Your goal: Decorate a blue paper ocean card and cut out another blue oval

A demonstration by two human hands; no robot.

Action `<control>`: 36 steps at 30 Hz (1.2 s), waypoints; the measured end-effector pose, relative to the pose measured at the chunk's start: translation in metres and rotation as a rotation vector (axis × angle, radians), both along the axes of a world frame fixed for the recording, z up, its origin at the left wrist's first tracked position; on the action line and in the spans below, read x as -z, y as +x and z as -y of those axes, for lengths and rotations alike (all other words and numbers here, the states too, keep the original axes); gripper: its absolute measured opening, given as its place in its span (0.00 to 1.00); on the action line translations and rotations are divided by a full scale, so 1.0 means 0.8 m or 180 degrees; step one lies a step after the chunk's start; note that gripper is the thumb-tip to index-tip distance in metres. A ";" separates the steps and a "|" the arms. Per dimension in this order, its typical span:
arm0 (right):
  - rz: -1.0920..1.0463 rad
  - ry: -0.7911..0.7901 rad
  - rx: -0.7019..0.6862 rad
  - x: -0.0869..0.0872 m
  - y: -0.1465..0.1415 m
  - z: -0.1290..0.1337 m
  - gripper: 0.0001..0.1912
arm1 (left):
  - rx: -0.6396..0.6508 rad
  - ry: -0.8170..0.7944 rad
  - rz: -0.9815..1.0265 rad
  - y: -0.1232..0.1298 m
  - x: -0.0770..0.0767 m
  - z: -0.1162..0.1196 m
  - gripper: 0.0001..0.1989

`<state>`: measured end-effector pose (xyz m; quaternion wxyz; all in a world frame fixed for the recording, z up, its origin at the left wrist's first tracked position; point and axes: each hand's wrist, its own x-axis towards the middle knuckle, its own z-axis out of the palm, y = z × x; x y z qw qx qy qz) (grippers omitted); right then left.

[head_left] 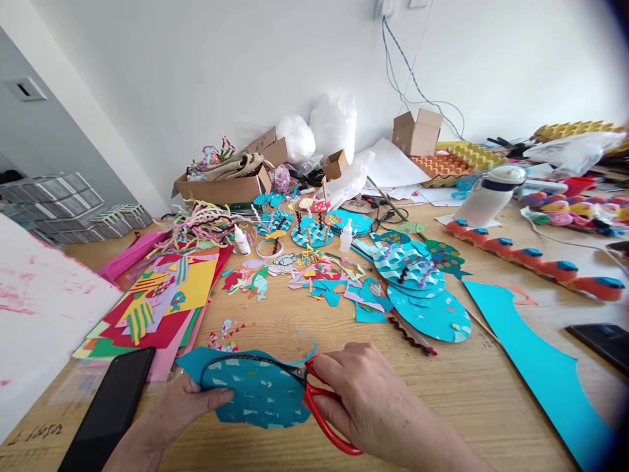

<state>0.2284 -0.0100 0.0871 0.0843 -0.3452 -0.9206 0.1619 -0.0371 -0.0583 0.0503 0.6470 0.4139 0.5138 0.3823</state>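
In my right hand (361, 393) is a pair of scissors (322, 419) with red handles, its dark blades lying along the upper part of a blue sheet of paper. My left hand (189, 410) pinches this blue paper (258, 393) at its left side, thumb on top. Small pale bits are scattered over the paper's face. Just beyond it, a thin curved blue strip (309, 351) and tiny coloured paper scraps (228, 335) lie on the table. A black phone (113, 406) rests left of my left hand.
Stacked coloured paper (196, 285) lies at left, with paper fish on it. Glue bottles (242, 240) stand behind paper cut-outs. Blue discs (427, 314) and a large blue sheet (531, 354) lie at right. A painted egg-carton strip (535, 259) and white jug (491, 193) are farther right.
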 end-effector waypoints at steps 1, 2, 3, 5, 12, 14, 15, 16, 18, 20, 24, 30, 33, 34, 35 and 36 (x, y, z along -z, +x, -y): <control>-0.0028 -0.0054 0.0010 -0.001 0.000 0.000 0.09 | -0.0013 0.0003 -0.0042 -0.002 0.001 0.000 0.15; -0.0062 -0.0123 0.0019 -0.002 0.000 0.000 0.08 | -0.0036 0.0012 -0.0085 -0.004 0.001 0.001 0.15; -0.0096 -0.0191 0.0035 -0.003 0.000 0.000 0.08 | -0.0061 0.0023 -0.0132 -0.006 0.001 0.001 0.15; -0.0141 -0.0303 0.0061 -0.005 0.000 0.000 0.08 | -0.0073 0.0026 -0.0216 -0.008 0.001 0.002 0.14; -0.0086 -0.0443 0.0035 -0.008 0.004 0.002 0.10 | 0.0063 0.0043 -0.0427 -0.012 0.004 0.004 0.12; -0.0078 -0.0451 0.0049 -0.009 0.005 0.002 0.11 | 0.0160 -0.0010 -0.0447 -0.013 0.006 0.004 0.12; -0.0082 -0.0448 0.0058 -0.009 0.005 0.002 0.11 | 0.0206 -0.0040 -0.0459 -0.014 0.006 0.004 0.13; -0.0089 -0.0443 0.0066 -0.010 0.005 0.002 0.11 | 0.0244 -0.0063 -0.0471 -0.015 0.006 0.004 0.13; -0.0099 -0.0424 0.0069 -0.010 0.005 0.002 0.11 | 0.0288 -0.0085 -0.0514 -0.015 0.004 0.004 0.13; -0.0104 -0.0381 0.0070 -0.009 0.005 0.002 0.11 | 0.0295 -0.0083 -0.0548 -0.015 0.000 0.003 0.13; -0.0163 -0.0294 0.0035 -0.005 0.004 0.003 0.11 | 0.0346 -0.0168 -0.0454 -0.013 -0.007 0.000 0.15; -0.0130 -0.0128 0.0030 0.001 0.004 0.003 0.10 | 0.0289 -0.0232 -0.0324 -0.012 -0.006 -0.001 0.17; -0.0067 0.0001 -0.0048 0.003 0.004 0.002 0.10 | 0.0257 -0.0291 -0.0342 -0.012 -0.008 -0.002 0.18; -0.0051 0.0036 -0.0069 0.003 0.004 0.001 0.10 | 0.0230 -0.0307 -0.0349 -0.012 -0.009 -0.002 0.18; -0.0038 0.0056 -0.0079 0.003 0.003 0.001 0.10 | 0.0192 -0.0315 -0.0364 -0.012 -0.009 -0.003 0.17; -0.0027 0.0057 -0.0075 0.002 0.003 0.001 0.10 | 0.0156 -0.0318 -0.0382 -0.013 -0.010 -0.003 0.17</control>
